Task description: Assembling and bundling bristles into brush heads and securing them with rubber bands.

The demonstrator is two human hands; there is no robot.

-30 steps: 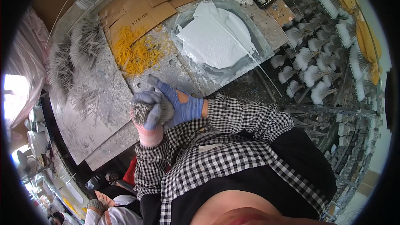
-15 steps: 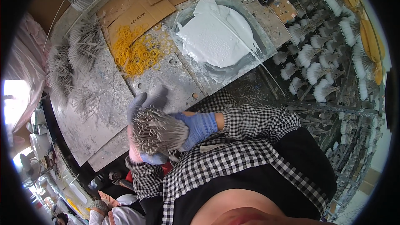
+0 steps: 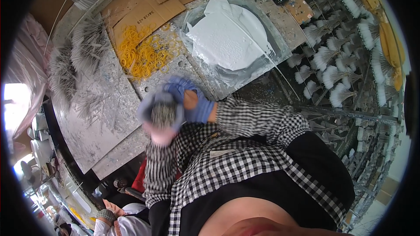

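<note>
At frame centre-left, both gloved hands close around a bundle of sticks (image 3: 162, 114), blurred. The left hand (image 3: 159, 124) wraps it from below; the right hand (image 3: 192, 102) clasps its side. Above lie yellow rubber bands (image 3: 142, 54) and a tray of white paste (image 3: 229, 39) on the counter (image 3: 105, 122).

This is a small craft workshop where bundles of thin sticks are dipped by hand. A paint-spattered grey worktop (image 3: 109, 118) carries a shallow tray of thick white paste (image 3: 229, 39), a heap of yellow rubber bands (image 3: 142, 54) on flattened brown cardboard (image 3: 144, 6), and a metal drying rack (image 3: 345, 105) filled with white-tipped stick bundles (image 3: 323, 57).
</note>
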